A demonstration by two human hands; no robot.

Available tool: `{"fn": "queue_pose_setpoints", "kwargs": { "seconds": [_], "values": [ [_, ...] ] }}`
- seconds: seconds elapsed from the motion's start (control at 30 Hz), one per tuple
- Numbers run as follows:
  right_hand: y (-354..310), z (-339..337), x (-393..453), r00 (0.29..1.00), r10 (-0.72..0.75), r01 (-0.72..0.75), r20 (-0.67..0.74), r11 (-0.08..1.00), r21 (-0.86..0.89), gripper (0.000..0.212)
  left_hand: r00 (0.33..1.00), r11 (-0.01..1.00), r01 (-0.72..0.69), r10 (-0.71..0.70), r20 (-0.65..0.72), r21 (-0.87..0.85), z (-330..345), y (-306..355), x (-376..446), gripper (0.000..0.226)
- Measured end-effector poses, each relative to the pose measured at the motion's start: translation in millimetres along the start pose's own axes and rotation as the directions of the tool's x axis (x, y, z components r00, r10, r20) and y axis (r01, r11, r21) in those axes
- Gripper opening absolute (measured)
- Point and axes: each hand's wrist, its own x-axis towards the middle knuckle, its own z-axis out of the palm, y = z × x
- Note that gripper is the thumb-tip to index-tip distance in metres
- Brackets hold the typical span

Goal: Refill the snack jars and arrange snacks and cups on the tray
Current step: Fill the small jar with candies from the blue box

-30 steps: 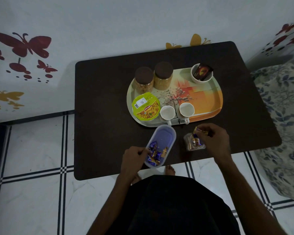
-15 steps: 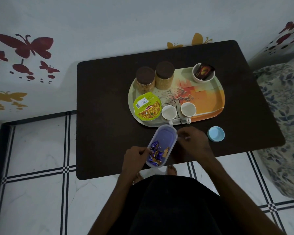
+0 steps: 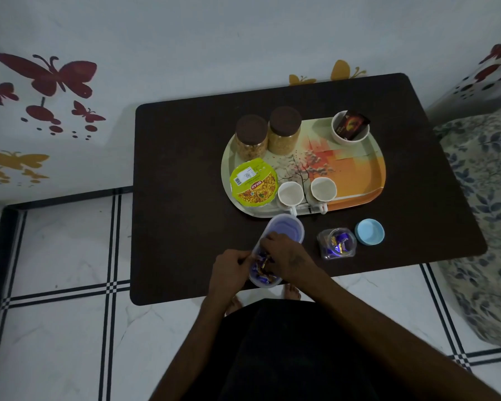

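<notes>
One dark bench (image 3: 185,169) stands by a butterfly wall, tray (image 3: 356,180) at middle. Left hand (image 3: 232,270) grips the candy tub (image 3: 284,230); right hand (image 3: 287,256), earlier by the small jar (image 3: 336,244), now pinches candies inside.

Bare forearms, no sleeves — dark garment (image 3: 295,351) below, bare feet (image 3: 292,292).

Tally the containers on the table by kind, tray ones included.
Brown-lid jars: 2
White cups: 2
Bowl: 1
Snack tub: 1
Oval box: 1
Small open jar: 1
Total: 8
</notes>
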Motion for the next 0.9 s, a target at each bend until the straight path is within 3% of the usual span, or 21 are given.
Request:
{"fn": "queue_pose_setpoints", "kwargs": {
  "seconds": [0.3,0.57,0.9],
  "values": [
    [-4.6,2.1,-1.7,0.997,0.071,-0.072,-0.014,0.995,-0.075,0.044,1.000,1.000,0.017,-0.018,-0.014,-0.026,-1.3,4.6,-0.6,0.023],
    [-5.5,2.0,-0.5,0.989,0.130,-0.130,-0.067,0.991,0.004,0.038,1.000,0.999,0.003,-0.004,-0.026,-0.032,0.6,2.1,0.8,0.024],
    [-2.8,5.6,6.6,0.988,0.135,-0.138,-0.071,0.990,-0.040,0.042,1.000,0.999,0.008,-0.008,-0.015,-0.036,-0.1,1.8,-1.2,0.022]
  ]
}}
